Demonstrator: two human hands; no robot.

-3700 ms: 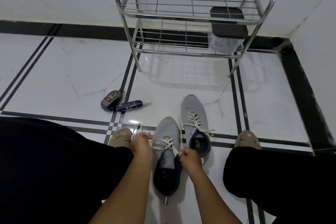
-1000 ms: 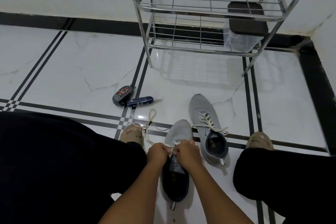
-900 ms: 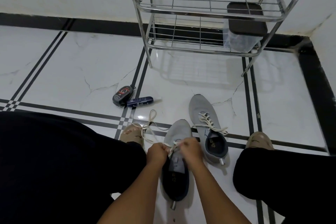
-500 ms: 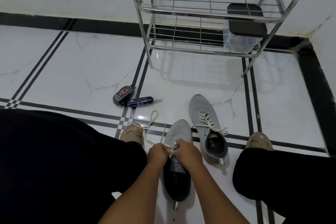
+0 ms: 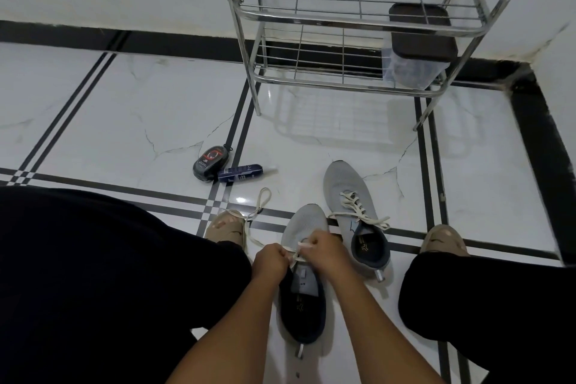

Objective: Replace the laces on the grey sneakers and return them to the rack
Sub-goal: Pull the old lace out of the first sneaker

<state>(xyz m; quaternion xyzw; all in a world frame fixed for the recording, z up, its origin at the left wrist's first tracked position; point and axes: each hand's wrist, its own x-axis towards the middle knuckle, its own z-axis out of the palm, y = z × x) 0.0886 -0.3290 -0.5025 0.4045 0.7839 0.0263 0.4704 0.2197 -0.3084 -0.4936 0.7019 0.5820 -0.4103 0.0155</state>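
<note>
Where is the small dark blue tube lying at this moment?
In the head view, the dark blue tube lies on the white floor, left of the grey sneakers, touching the round black case, in front of the metal rack.

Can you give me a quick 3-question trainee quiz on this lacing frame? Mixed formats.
1. True or false: both grey sneakers stand on the metal rack.
2. Multiple choice: what do the left hand and right hand pinch? A) the small blue bottle B) the white lace of the near sneaker C) the rack's leg
3. Fill in: on the rack's lower shelf sits a clear container with a dark ____.

Key
1. False: the near sneaker and the far sneaker are both on the floor.
2. B: the white lace, its loose end trailing left across the tiles.
3. lid
</note>
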